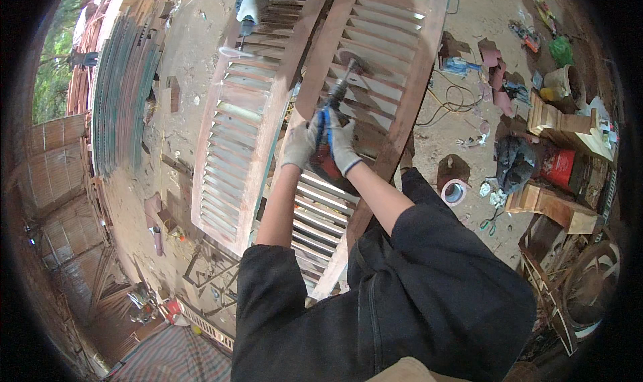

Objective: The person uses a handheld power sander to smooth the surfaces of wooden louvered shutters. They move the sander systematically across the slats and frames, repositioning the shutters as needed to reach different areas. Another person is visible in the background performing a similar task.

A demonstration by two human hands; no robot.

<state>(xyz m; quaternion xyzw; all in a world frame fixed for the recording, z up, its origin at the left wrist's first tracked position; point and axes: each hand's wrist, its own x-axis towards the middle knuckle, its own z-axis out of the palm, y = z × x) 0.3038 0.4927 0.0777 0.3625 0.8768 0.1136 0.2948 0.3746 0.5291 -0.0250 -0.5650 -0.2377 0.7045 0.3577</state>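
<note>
Both my hands wear pale work gloves and are closed around a blue and black power drill. My left hand grips its left side, and my right hand wraps the right side. From the drill's chuck a shaft runs forward to a dark round sanding disc, which lies over the slats of the right louvered wooden shutter. To the left lies a second louvered shutter, paler and dusty.
At the top, another person's gloved hand holds a drill with a blurred spinning tip over the left shutter. Green slatted panels stand far left. On the right are a yellow cable, a tape roll, a bucket and wooden pieces.
</note>
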